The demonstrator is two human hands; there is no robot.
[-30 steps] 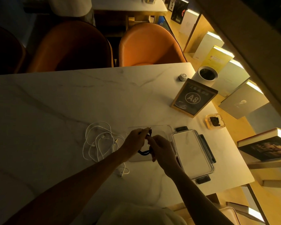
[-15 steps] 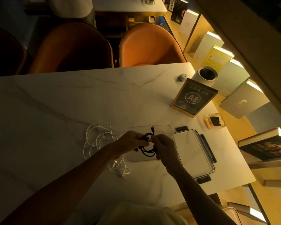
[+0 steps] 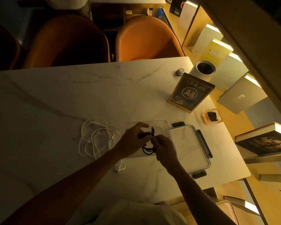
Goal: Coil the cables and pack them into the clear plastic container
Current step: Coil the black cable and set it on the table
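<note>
A black cable (image 3: 148, 149) hangs in a small coil over the clear plastic container (image 3: 162, 125) near the table's front. My left hand (image 3: 133, 140) holds the coil's upper strands, with its index finger stretched out toward the container's far wall. My right hand (image 3: 165, 147) pinches the cable where its plug end (image 3: 152, 129) sticks up. Loose white cables (image 3: 96, 138) lie tangled on the marble table (image 3: 71, 98) just left of my left hand.
The container's lid (image 3: 189, 147) with dark latches lies right of it. An A8 table sign (image 3: 191, 95), a white cup (image 3: 204, 69), a small round puck (image 3: 180, 71) and a glass ashtray (image 3: 212, 116) stand at the far right. Orange chairs (image 3: 146, 39) face the far edge; books line the right shelf.
Both hands have kept winding the black cable above the container. The coil has grown and now hangs below my hands, and my left hand's index finger has stretched out.
</note>
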